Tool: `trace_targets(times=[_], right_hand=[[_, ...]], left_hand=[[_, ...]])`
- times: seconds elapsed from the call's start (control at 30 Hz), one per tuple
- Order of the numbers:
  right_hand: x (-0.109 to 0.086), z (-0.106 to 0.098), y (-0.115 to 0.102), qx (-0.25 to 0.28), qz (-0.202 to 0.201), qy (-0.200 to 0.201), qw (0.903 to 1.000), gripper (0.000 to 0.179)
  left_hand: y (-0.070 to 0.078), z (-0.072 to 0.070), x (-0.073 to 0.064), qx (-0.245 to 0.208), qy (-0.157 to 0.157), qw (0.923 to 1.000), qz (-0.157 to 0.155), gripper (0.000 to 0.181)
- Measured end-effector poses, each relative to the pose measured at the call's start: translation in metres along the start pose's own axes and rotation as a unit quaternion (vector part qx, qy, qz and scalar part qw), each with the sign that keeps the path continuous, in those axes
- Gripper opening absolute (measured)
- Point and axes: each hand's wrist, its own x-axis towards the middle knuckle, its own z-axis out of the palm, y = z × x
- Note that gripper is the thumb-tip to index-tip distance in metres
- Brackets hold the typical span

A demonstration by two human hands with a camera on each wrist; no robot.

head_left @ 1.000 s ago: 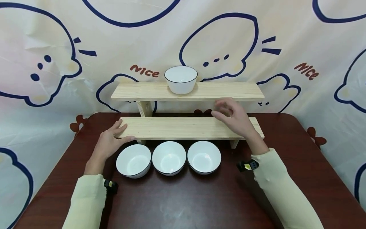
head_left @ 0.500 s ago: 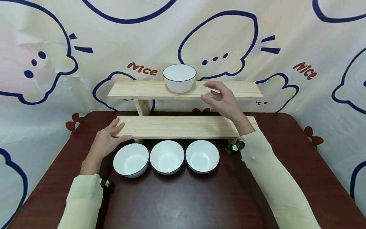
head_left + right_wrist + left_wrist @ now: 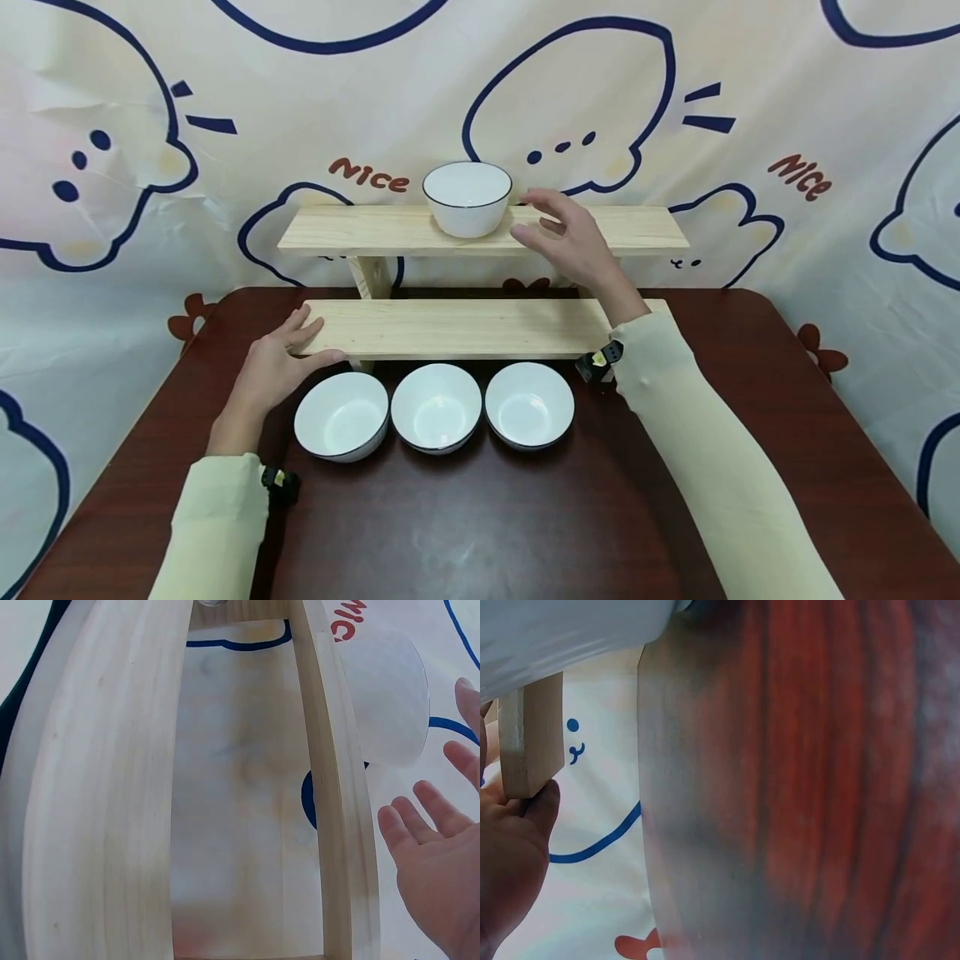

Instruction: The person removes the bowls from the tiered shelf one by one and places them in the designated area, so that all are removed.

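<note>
From the head view, the right hand (image 3: pixel 567 239) hovers with fingers spread and relaxed just beside the white dark-rimmed ceramic bowl (image 3: pixel 467 198) on the upper pale wooden shelf board (image 3: pixel 360 229), holding nothing. The left hand (image 3: pixel 279 363) rests on the left end of the lower pale wooden shelf board (image 3: pixel 465 327), thumb under its front edge. Three white bowls (image 3: pixel 436 407) sit in a row (rims nearly touching) on the dark red-brown tabletop (image 3: pixel 480 517).

The left wrist view shows the thumb against the lower board's end.

The right wrist view shows straight fingers (image 3: pixel 420 825) near the bowl, not touching it.
</note>
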Motion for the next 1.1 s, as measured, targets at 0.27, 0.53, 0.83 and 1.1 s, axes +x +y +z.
trace_targets(times=[0.27, 0.53, 0.83, 1.1], right_hand=[[0.011, 0.005, -0.002, 0.003, 0.007, 0.003, 1.0, 0.057], [0.02, 0.009, 0.0, 0.002, 0.013, 0.005, 0.9999, 0.051], [0.028, 0.011, -0.004, 0.001, 0.021, -0.003, 0.9998, 0.051], [0.032, 0.019, -0.003, 0.005, 0.02, -0.004, 0.9998, 0.046]], left_hand=[[0.0, 0.001, 0.0, -0.003, -0.002, 1.0, -0.001, 0.086], [0.001, 0.003, 0.0, -0.003, -0.006, 1.0, 0.001, 0.087], [0.002, 0.001, 0.0, -0.001, -0.005, 1.0, -0.005, 0.088], [0.0, 0.0, 0.0, 0.003, -0.002, 1.0, -0.007, 0.088]])
